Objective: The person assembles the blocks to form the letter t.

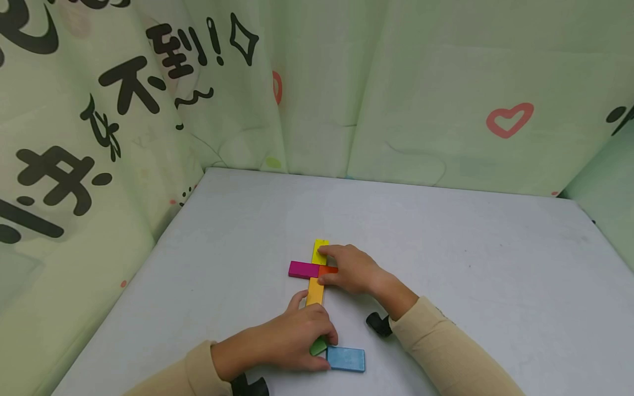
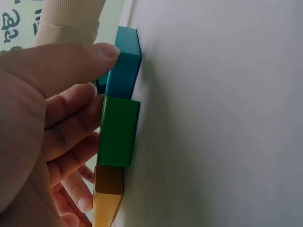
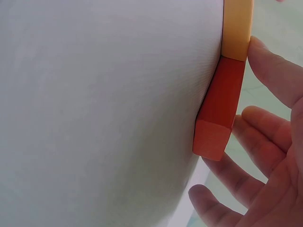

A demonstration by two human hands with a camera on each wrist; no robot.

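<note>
Flat coloured blocks lie joined on the white table. My left hand is at the near end, pinching the light blue block at its left end between thumb and fingers. Beneath this hand the green block is mostly hidden in the head view. My right hand rests over the orange-red block with fingers spread. Its index fingertip touches the yellow block, and its thumb lies by the amber block. A magenta block extends left from the orange-red one.
The white table spreads around the blocks. Pale green curtains with black characters and pink hearts hang behind and at the sides. Black wrist devices sit at both beige sleeves.
</note>
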